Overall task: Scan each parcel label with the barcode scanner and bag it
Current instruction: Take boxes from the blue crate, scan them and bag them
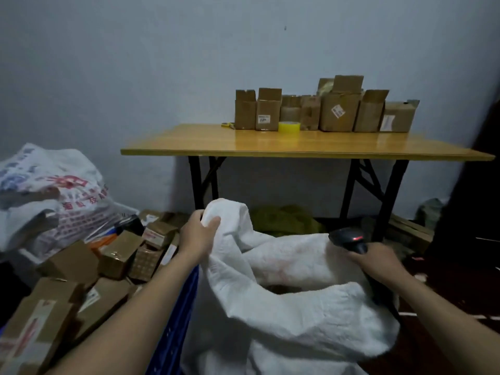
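A big white woven bag [292, 315] stands open in front of me, its mouth sagging. My left hand [198, 234] grips the bag's raised left rim. My right hand [378, 262] holds a black barcode scanner [349, 239] by its handle at the bag's right rim, its red light showing. Brown cardboard parcels [81, 274] with labels lie piled in a blue crate [173, 334] to the left of the bag. A little brown shows deep inside the bag's mouth.
A yellow folding table [270, 143] stands ahead against the wall, with a row of cardboard boxes [338, 112] and a yellow tape roll [289, 127] on it. A full printed white sack [54, 190] sits at the left. Green cloth [284, 217] lies under the table.
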